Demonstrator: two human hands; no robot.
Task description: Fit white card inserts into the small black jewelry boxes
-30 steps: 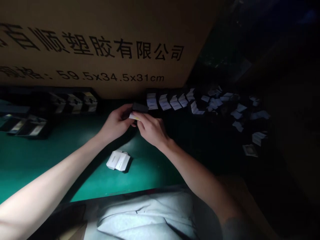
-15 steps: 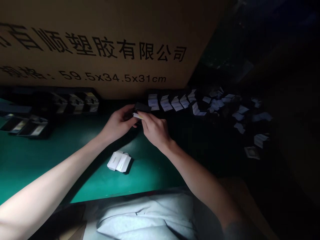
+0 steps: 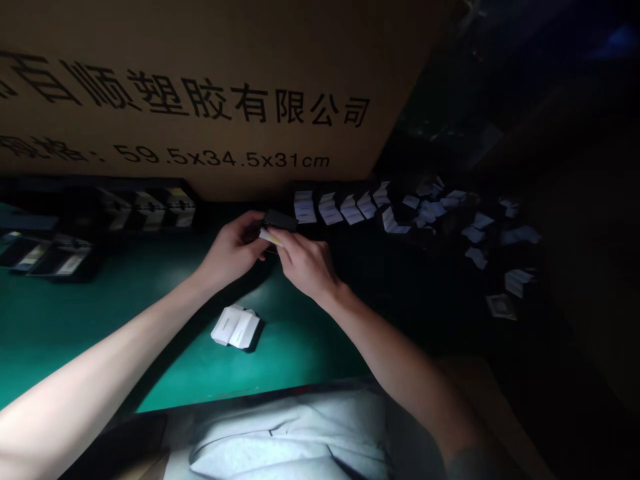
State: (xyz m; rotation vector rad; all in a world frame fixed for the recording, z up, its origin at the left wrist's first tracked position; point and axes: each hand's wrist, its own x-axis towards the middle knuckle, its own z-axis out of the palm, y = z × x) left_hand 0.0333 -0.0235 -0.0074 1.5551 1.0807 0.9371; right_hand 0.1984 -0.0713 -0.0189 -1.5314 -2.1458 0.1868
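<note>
Over the middle of the green table, my left hand (image 3: 234,248) is closed around a small black box (image 3: 281,219), fingers behind it and thumb in front. My right hand (image 3: 307,261) pinches a small white and yellow piece (image 3: 270,237) against the near side of that box. Whether the piece sits inside the box or only touches it I cannot tell, since my fingers cover part of both. Nearer to me, below my hands, lies a folded white paper card (image 3: 236,327) with small print on it.
A large cardboard carton (image 3: 215,40) stands along the table's back. Several open black boxes (image 3: 165,205) line the left side. A row of folded white cards (image 3: 330,208) stands right of my hands, and more white cards (image 3: 477,227) lie scattered at the dark right.
The white and yellow piece shows a little more between my right fingers and is tilted slightly differently. Both hands stay together at the black box; the whole view has shifted slightly.
</note>
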